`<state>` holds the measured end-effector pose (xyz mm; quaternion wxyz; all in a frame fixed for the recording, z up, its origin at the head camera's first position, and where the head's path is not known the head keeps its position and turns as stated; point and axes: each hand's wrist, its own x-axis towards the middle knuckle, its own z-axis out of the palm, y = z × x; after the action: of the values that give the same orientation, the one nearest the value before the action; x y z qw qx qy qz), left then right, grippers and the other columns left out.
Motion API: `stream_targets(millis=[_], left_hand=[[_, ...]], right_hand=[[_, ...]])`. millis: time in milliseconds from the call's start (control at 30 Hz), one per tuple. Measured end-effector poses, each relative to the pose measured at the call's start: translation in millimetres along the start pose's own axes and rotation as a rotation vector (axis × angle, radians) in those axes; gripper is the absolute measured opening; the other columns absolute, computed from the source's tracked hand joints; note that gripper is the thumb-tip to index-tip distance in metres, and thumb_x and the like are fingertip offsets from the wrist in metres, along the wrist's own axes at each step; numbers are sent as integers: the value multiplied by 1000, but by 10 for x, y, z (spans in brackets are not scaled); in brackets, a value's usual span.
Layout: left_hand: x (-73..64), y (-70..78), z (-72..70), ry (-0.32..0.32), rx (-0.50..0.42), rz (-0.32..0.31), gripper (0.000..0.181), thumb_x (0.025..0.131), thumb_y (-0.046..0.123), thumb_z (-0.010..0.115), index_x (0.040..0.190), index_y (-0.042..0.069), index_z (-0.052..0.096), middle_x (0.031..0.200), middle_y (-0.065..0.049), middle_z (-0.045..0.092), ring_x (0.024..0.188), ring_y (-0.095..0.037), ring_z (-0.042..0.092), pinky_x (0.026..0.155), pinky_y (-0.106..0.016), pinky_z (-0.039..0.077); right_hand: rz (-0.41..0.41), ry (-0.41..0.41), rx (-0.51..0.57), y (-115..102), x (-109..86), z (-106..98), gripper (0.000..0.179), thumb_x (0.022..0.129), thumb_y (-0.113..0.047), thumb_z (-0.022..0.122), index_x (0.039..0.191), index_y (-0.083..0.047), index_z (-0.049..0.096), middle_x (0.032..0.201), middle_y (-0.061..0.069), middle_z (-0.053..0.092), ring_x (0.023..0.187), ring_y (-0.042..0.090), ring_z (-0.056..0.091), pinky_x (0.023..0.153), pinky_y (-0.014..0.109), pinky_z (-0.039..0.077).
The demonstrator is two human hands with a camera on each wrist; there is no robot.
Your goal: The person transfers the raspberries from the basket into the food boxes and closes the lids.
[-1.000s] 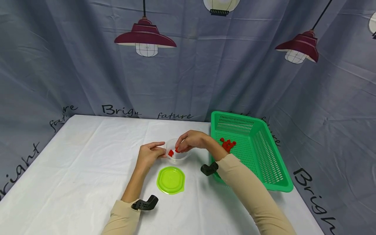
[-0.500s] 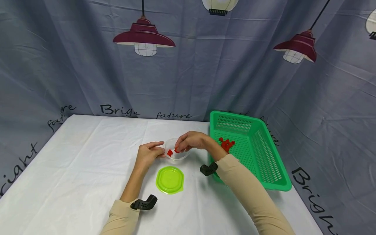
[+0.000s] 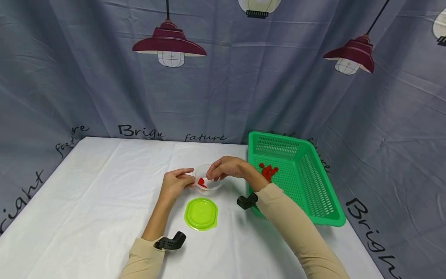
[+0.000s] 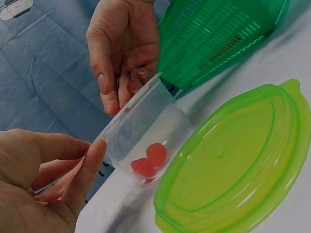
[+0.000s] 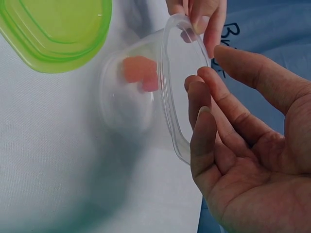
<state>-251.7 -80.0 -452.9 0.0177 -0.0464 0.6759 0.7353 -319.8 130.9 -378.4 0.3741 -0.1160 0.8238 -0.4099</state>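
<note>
Places relative to the tub [image 4: 146,121]. Nearest: left cam [image 3: 170,241], near-left of it. Then lid [image 3: 201,214], flat on the cloth [image 3: 104,201] on the tub's near side, apart from it, not fitted. Right cam [image 3: 247,201] near-right.

Tub stands upright, mouth up, 2 red berries [image 4: 156,154] on its bottom, close together toward the near-left wall.

Left hand [image 3: 173,185] at the tub's left: thumb and fingers pinch the rim. Right hand [image 3: 224,167] at the tub's mouth, right side: fingers loosely curved, thumb well parted from them, nothing in its grasp that I can see. Can't tell if it touches the rim.

Farther: basket [image 3: 296,193] right of the tub, clump of loose berries [image 3: 268,171] on its floor toward the tub. Right arm hides some, so no count. Curtain [image 3: 223,97] beyond.

My read: step in hand is putting berries in the tub, 1 at a time. To do it well: release low so they don't bounce, lift straight up so fingers don't snag the rim, keep the left pinch light but steady. Wall looks thin; a hard squeeze would probably flex it, a knock could tip it.
</note>
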Motion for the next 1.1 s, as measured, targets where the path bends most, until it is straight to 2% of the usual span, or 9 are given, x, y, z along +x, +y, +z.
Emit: stream_targets(millis=[167,367,567,833,1100], left_hand=[[2,-5,-4,0,-3,2,33,88,-7,70,121,-7,70,92,-20,75,65,-13,71,75,-35,65],[-13,0,-5,2,-4,1,33,88,-6,69,121,-7,70,93,-21,75,65,-14,72,73,-32,65],[-17,20,1,-2,-6,3,33,88,-7,69,121,-7,69,91,-18,75,66,-14,72,74,-33,65],[-19,28,3,-5,-3,1,34,88,-6,70,122,-6,69,95,-22,74,67,-14,71,76,-35,65],[-13,8,-8,3,9,-9,34,89,-4,71,122,-5,70,99,-24,74,67,-14,72,77,-33,65]], right_hand=[[1,2,-6,2,9,-2,18,91,-16,69,105,-7,76,95,-2,73,90,16,66,83,26,54],[9,7,2,-9,0,2,20,92,-16,68,106,-4,75,98,1,73,90,16,67,90,29,58],[11,33,21,-75,-74,-59,21,93,-15,68,109,-2,74,101,5,73,90,19,68,91,31,61],[-26,88,30,-147,-357,-314,28,93,-17,69,117,-2,71,125,18,68,115,38,64,103,42,56],[-37,171,35,-6,-658,-591,31,96,-19,68,123,-3,69,121,13,68,104,25,68,106,45,54]])
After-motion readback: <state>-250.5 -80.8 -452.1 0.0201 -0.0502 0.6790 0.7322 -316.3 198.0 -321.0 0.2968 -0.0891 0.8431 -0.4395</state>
